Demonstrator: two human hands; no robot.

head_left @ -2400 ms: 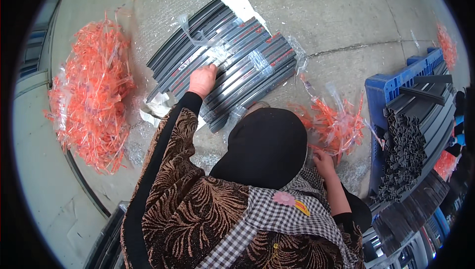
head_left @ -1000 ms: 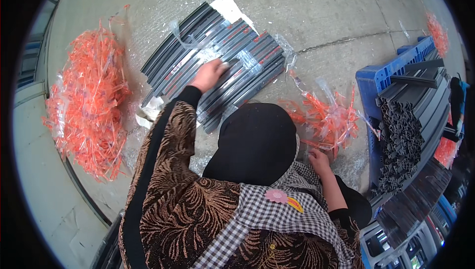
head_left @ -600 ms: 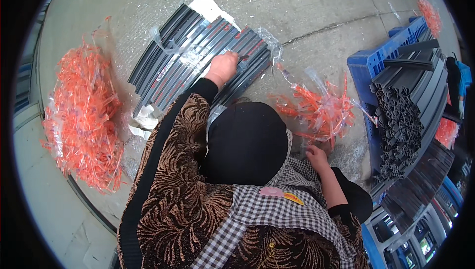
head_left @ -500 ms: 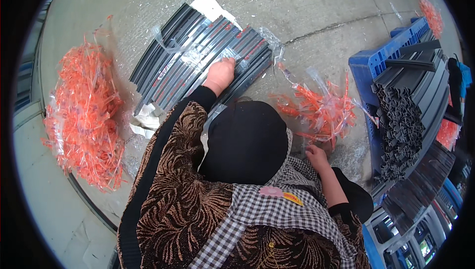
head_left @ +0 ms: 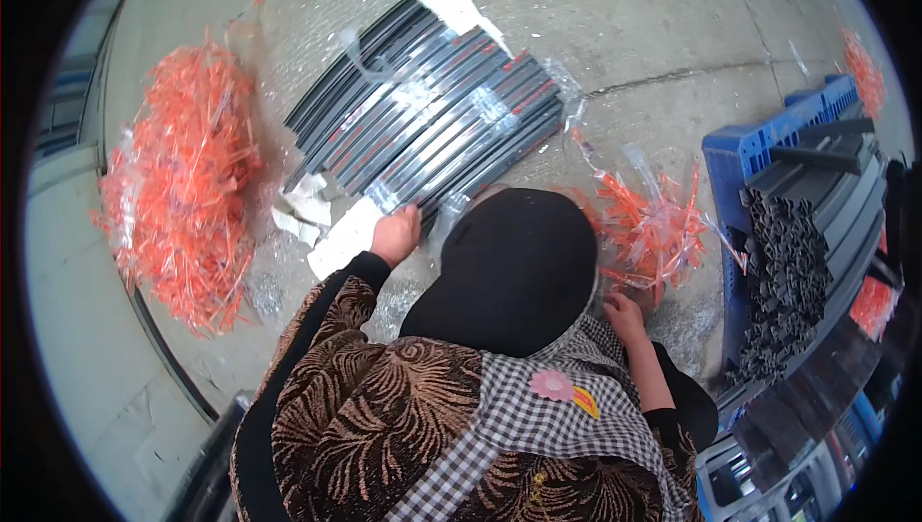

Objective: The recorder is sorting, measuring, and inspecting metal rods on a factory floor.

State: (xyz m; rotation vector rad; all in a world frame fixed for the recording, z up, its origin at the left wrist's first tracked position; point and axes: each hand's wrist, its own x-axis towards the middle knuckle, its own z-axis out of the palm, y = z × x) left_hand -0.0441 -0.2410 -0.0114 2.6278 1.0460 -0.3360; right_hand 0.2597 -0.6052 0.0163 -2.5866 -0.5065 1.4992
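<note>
Dark grey long strips (head_left: 423, 123) lie side by side in a bundle on the floor ahead of me, with clear plastic tape (head_left: 492, 109) stuck across them. My left hand (head_left: 396, 236) is closed at their near end, beside crumpled clear film; whatever its fingers hold is hidden. To the right, my right hand (head_left: 624, 315) hangs by my knee, its fingers loosely bent and apart, with nothing visible in them. A tangle of orange and clear plastic strips (head_left: 663, 224) lies just beyond it.
A large heap of orange plastic scrap (head_left: 182, 195) stands at the left. White paper (head_left: 348, 236) lies under and beside the bundle. At the right, a blue plastic pallet (head_left: 727, 171) stands near a stack of dark profiles (head_left: 783, 282). A wall borders the left side.
My left hand has drawn back from the middle of the strips to their near end, uncovering the tape and white paper. My right hand has barely moved. The whole view has shifted slightly.
</note>
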